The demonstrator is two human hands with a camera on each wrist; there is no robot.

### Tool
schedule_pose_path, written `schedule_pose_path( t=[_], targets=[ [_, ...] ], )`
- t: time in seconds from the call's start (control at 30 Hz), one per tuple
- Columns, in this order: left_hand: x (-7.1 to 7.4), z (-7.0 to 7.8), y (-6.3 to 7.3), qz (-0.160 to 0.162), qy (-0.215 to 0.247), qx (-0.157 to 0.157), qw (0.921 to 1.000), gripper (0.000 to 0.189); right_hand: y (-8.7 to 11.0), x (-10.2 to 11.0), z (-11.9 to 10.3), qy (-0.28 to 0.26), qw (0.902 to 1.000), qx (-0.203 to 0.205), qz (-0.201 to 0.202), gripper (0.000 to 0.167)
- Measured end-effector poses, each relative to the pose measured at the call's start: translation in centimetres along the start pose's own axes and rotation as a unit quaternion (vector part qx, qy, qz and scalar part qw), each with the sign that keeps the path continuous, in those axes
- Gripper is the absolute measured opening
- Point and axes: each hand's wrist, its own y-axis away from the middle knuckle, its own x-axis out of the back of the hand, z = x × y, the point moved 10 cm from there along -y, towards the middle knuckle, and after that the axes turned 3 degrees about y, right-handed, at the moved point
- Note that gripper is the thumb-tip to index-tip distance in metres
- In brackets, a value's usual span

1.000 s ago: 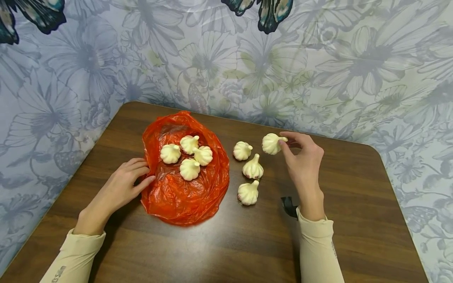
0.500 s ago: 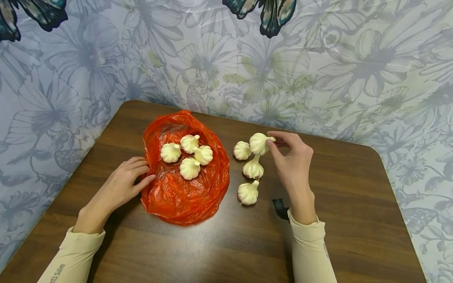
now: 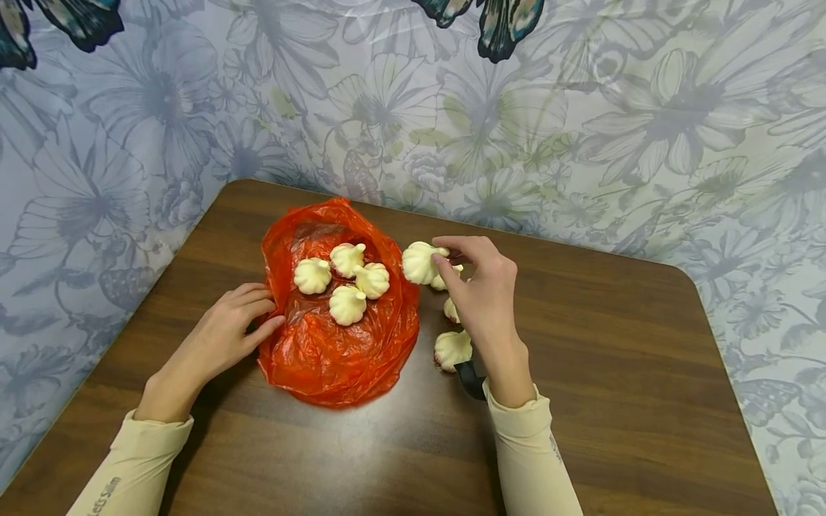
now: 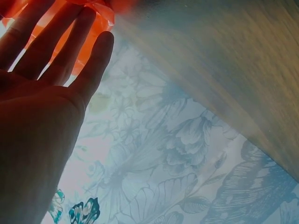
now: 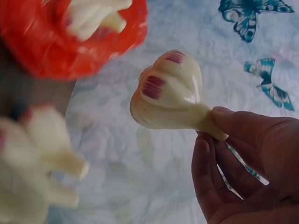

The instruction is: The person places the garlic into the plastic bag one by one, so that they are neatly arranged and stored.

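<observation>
In the head view, my right hand (image 3: 480, 287) pinches a garlic bulb (image 3: 419, 263) by its stem between thumb and fingers, raised beside the right rim of a red plastic bag (image 3: 323, 358). The same garlic bulb (image 5: 170, 93) shows purple streaks in the right wrist view. Several garlic bulbs (image 3: 348, 305) sit together inside the spread bag. Three more, including a near garlic bulb (image 3: 452, 350), stand on the table, two partly hidden by my right hand. My left hand (image 3: 226, 326) rests at the bag's left rim; its fingers (image 4: 67, 63) extend fairly straight against the plastic.
A brown wood-grain table (image 3: 619, 373) lies under everything. Its back edge runs close to a wall (image 3: 413, 107) with a flower and butterfly pattern. A black strap (image 3: 471, 380) hangs at my right wrist, close to the near bulb.
My right hand has carried its garlic bulb left, from the right side past the loose bulbs to the bag's right rim. My left hand and the bag stay in place.
</observation>
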Motion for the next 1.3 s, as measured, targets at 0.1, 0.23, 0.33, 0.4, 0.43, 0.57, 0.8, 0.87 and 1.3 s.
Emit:
schedule_pose_path(
  t=[0.1, 0.23, 0.33, 0.4, 0.43, 0.57, 0.8, 0.87, 1.3],
  targets=[
    [0.0, 0.0, 0.0, -0.002, 0.0, 0.002, 1.0, 0.021, -0.1, -1.5, -1.1, -0.013, 0.9997, 0.005, -0.018, 0.016],
    [-0.1, 0.0, 0.1, -0.004, 0.0, 0.004, 1.0, 0.021, 0.2, -3.7, -2.7, -0.03, 0.9985, 0.013, -0.045, 0.016],
    [-0.1, -0.1, 0.1, -0.004, 0.0, 0.004, 1.0, 0.021, 0.5, -5.2, -3.9, -0.03, 0.9974, 0.023, -0.061, 0.016],
    [-0.1, -0.1, 0.1, -0.004, 0.001, 0.004, 1.0, 0.021, 0.7, -6.2, -4.6, -0.023, 0.9966, 0.031, -0.072, 0.016],
    [0.0, -0.1, 0.1, -0.004, 0.001, 0.005, 1.0, 0.021, 0.8, -6.7, -4.9, -0.02, 0.9961, 0.035, -0.078, 0.017],
    [0.0, 0.0, 0.1, -0.004, 0.001, 0.002, 1.0, 0.022, 1.3, -8.1, -5.7, -0.008, 0.9945, 0.046, -0.093, 0.017],
    [0.1, 0.2, 0.0, 0.001, 0.0, -0.005, 1.0, 0.021, 1.6, -8.9, -6.3, -0.001, 0.9938, 0.057, -0.095, 0.017],
    [0.1, 0.2, 0.0, 0.001, 0.0, -0.006, 1.0, 0.021, 1.6, -8.9, -6.6, -0.009, 0.9943, 0.061, -0.087, 0.017],
    [0.0, 0.1, 0.0, 0.003, -0.001, -0.008, 1.0, 0.023, 3.2, -13.5, -8.4, 0.001, 0.9879, 0.094, -0.124, 0.016]
  ],
)
